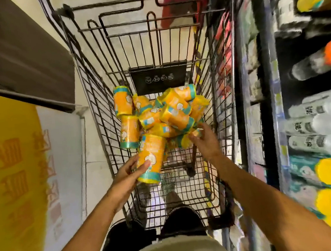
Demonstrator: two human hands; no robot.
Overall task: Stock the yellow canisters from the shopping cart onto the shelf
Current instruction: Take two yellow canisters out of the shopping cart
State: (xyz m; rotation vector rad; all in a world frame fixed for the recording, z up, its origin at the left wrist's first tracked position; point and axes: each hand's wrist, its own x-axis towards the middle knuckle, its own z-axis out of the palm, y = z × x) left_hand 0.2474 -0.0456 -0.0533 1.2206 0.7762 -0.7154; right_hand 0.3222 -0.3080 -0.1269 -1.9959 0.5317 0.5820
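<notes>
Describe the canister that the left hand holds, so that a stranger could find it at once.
Look into the wire shopping cart, at the pile of yellow canisters. The canister lies at the near edge of it. Only this one is gripped by the left hand.

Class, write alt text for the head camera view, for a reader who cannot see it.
Seen from above, a person's left hand grips a yellow canister over a wire cart while the right hand reaches into the canister pile. Shelves on the right hold more yellow canisters.
</notes>
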